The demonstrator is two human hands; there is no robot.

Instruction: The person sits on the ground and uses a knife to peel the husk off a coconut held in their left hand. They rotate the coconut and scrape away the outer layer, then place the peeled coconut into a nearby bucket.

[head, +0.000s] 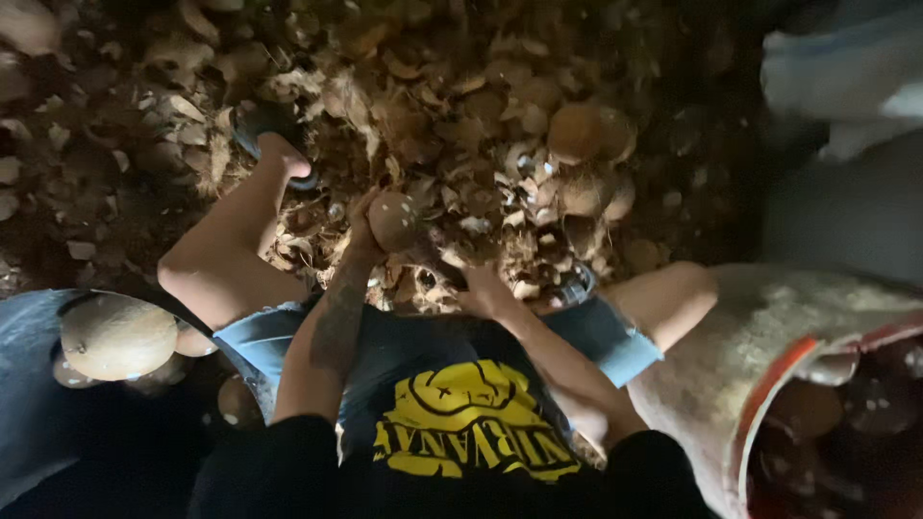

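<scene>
My left hand (363, 223) curls closed around a round, brown, rough-skinned coconut (392, 220), fingers wrapped against its near side. My right hand (484, 291) sits just beside and below it, pressed into dry husk scraps; I cannot tell how far it is open. Beyond both hands spreads a heap of fibrous, curled husk pieces (452, 144), too many to count, with two more whole coconuts (588, 133) at its far side. Left of my grip, one pale peeled coconut (117, 336) rests in a dark tub (29, 384). To the right, a sack (769, 356) lies open.

Left hand (363, 229) around a coconut (393, 220) (right hand (484, 291) in husks (481, 202)).
</scene>
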